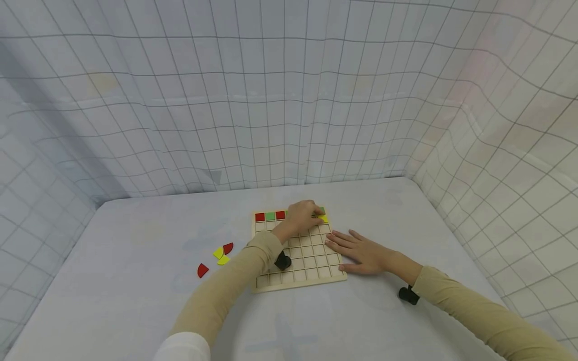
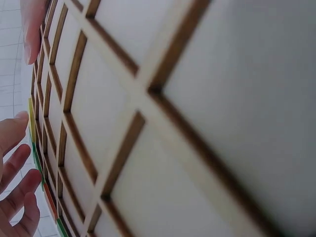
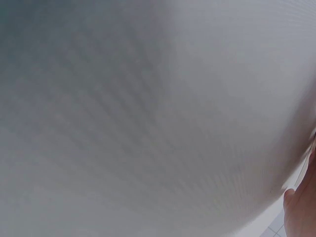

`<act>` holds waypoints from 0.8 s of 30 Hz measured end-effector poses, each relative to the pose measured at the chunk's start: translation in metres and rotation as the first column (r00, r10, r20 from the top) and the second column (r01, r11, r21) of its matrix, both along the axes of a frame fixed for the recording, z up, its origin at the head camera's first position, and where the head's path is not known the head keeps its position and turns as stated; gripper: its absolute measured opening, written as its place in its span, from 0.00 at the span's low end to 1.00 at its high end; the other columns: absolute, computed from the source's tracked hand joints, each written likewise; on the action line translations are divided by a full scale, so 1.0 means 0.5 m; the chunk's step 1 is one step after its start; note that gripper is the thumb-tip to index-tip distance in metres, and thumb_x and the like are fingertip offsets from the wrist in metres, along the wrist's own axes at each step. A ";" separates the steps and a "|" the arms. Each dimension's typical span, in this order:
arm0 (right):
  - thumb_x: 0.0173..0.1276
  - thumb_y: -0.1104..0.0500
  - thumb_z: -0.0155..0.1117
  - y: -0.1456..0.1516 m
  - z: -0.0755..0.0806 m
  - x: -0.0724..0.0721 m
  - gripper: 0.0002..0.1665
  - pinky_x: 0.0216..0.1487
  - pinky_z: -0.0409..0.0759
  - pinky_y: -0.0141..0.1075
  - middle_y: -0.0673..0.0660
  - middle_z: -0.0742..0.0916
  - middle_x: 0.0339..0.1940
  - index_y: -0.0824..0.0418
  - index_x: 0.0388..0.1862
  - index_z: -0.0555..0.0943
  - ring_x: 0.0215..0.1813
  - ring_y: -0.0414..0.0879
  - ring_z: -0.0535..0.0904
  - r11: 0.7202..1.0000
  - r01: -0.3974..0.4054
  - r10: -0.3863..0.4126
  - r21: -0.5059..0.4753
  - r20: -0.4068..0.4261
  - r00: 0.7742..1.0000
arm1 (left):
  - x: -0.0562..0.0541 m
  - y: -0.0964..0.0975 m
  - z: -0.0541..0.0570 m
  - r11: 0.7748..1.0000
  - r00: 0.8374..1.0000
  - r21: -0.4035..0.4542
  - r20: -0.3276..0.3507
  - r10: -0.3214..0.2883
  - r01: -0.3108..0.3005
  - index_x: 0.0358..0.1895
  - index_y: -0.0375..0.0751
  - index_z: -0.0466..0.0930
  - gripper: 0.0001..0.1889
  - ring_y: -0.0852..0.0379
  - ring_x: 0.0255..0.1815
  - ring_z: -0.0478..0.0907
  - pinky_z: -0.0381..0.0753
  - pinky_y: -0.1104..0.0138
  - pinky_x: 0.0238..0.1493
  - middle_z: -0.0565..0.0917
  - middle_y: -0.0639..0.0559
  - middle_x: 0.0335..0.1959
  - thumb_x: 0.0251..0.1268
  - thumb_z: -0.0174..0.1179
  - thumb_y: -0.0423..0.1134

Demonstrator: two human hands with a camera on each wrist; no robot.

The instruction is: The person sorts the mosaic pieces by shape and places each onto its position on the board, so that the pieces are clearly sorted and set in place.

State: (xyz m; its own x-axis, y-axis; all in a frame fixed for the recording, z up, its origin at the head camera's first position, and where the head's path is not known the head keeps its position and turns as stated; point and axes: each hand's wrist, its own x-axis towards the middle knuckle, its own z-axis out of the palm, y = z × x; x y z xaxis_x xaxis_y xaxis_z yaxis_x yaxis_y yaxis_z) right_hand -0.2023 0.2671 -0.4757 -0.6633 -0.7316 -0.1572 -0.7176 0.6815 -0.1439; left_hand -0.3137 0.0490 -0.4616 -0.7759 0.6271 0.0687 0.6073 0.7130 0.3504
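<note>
A pale wooden grid board [image 1: 300, 285] lies on the table, with red [image 1: 259, 217], green [image 1: 270, 216] and yellow square tiles along its far row and far right corner. Over that corner my left hand [image 1: 300, 218] reaches, its fingertips at the yellow tile [image 1: 323, 218]. In the left wrist view its thumb [image 2: 14, 131] meets the yellow tile's edge, while the other fingers are spread and loosely bent. My right hand [image 1: 363, 253] lies flat with straight fingers, fingertips on the board's right edge. Part of the tile row is hidden behind the left hand.
Left of the board lie loose quarter-round pieces, red [image 1: 202, 270] and yellow [image 1: 223, 260]. A white cloth covers the table [image 1: 135, 301], and grid-patterned curtains [image 1: 226, 100] hang behind and at the sides. Both wrists carry small black cameras [image 1: 283, 261].
</note>
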 end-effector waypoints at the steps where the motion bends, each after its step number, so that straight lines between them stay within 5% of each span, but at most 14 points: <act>1: 0.76 0.38 0.41 0.000 0.000 0.000 0.41 0.74 0.46 0.60 0.53 0.50 0.81 0.53 0.79 0.45 0.81 0.52 0.43 1.000 0.000 0.000 -0.003 0.003 1.000 | 0.002 -0.003 0.001 1.000 1.000 0.008 -0.006 0.001 -0.001 0.52 0.52 0.85 0.16 0.56 0.47 0.82 0.82 0.60 0.45 0.84 0.55 0.45 0.63 0.62 0.50; 16: 0.76 0.39 0.42 -0.001 0.000 0.002 0.41 0.73 0.46 0.63 0.54 0.50 0.81 0.54 0.79 0.46 0.80 0.54 0.43 1.000 0.008 -0.007 -0.020 0.019 1.000 | 0.005 -0.061 0.041 0.998 0.997 0.012 -0.046 0.056 -0.056 0.49 0.53 0.86 0.14 0.58 0.42 0.82 0.82 0.64 0.36 0.85 0.56 0.44 0.61 0.65 0.48; 24: 0.75 0.39 0.43 0.000 -0.002 0.003 0.42 0.73 0.46 0.63 0.54 0.50 0.81 0.53 0.79 0.45 0.80 0.54 0.44 0.999 0.005 -0.004 -0.036 0.009 1.000 | 0.016 -0.099 0.057 0.998 0.995 0.040 -0.087 0.042 -0.038 0.47 0.50 0.87 0.13 0.54 0.40 0.82 0.80 0.65 0.29 0.85 0.55 0.41 0.61 0.65 0.46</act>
State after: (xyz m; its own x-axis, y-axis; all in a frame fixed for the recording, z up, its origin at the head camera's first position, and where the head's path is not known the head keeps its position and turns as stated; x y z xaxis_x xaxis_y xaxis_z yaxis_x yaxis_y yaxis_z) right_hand -0.2010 0.2670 -0.4769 -0.6654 -0.7338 -0.1368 -0.7131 0.6791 -0.1743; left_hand -0.3056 -0.0003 -0.4331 -0.7901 0.5914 0.1612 0.6084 0.7245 0.3241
